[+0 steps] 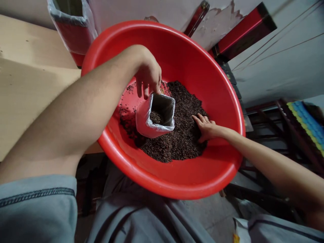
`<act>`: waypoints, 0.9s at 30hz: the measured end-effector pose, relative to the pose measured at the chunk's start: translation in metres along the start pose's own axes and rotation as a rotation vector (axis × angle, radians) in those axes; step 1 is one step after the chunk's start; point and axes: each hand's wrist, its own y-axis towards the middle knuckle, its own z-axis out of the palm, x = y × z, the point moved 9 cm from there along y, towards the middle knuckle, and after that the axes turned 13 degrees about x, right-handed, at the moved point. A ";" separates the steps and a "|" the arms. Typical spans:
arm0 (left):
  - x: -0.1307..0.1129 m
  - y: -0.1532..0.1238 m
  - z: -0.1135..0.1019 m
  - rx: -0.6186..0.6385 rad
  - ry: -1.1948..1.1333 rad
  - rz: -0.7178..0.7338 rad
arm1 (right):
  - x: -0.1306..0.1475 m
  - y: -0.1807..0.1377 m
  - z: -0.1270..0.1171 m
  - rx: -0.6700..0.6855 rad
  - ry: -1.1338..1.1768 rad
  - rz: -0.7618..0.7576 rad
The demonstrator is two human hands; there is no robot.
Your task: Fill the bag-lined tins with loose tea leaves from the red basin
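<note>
A big red plastic basin rests in front of me, holding a heap of dark loose material, like tea leaves or seeds. My left hand pinches the upper rim of a small clear plastic bag that stands open-mouthed in the heap, with a little of the dark material inside. My right hand lies on the heap just right of the bag, fingers together and pressed into the material, cupping it.
A second clear bag over a red box stands beyond the basin at the top left, on a pale wooden surface. Red and black furniture and a dark frame lie to the right. My grey clothing fills the bottom.
</note>
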 end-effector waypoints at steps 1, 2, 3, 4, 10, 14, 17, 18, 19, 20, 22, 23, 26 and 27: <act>0.000 -0.001 0.000 0.000 0.021 -0.011 | 0.000 0.001 -0.002 -0.003 -0.002 0.003; 0.000 -0.001 0.000 0.000 0.035 -0.015 | 0.001 0.001 -0.004 -0.007 -0.004 -0.006; 0.000 -0.002 0.000 0.001 0.040 -0.014 | 0.003 0.000 -0.007 -0.009 -0.004 -0.029; 0.000 -0.002 0.000 0.002 0.036 -0.010 | 0.006 -0.002 -0.008 -0.009 -0.002 -0.062; 0.000 -0.001 -0.001 0.017 0.024 0.018 | 0.018 -0.011 -0.007 -0.017 0.025 -0.152; -0.004 -0.004 0.003 0.006 0.014 0.031 | 0.025 -0.015 0.000 -0.013 0.002 -0.123; -0.005 -0.005 0.004 0.009 0.007 0.016 | 0.030 -0.019 0.001 -0.028 -0.059 -0.040; -0.004 -0.004 0.004 0.008 0.009 0.007 | 0.032 -0.021 0.000 -0.040 -0.076 -0.016; -0.004 -0.004 0.003 0.005 0.012 -0.001 | 0.034 -0.023 -0.001 -0.052 -0.086 0.000; -0.003 -0.004 0.002 0.001 0.014 -0.012 | 0.036 -0.024 -0.002 -0.063 -0.091 0.009; -0.002 -0.003 0.000 -0.012 0.014 -0.023 | 0.040 -0.026 -0.004 -0.072 -0.094 0.024; -0.002 -0.004 -0.001 -0.020 0.014 -0.028 | 0.041 -0.026 -0.005 -0.074 -0.098 0.032; -0.005 -0.006 -0.005 -0.044 0.032 -0.046 | 0.043 -0.024 -0.013 -0.074 -0.117 0.048; -0.006 -0.007 -0.006 -0.041 0.053 -0.062 | 0.044 -0.023 -0.016 -0.071 -0.125 0.050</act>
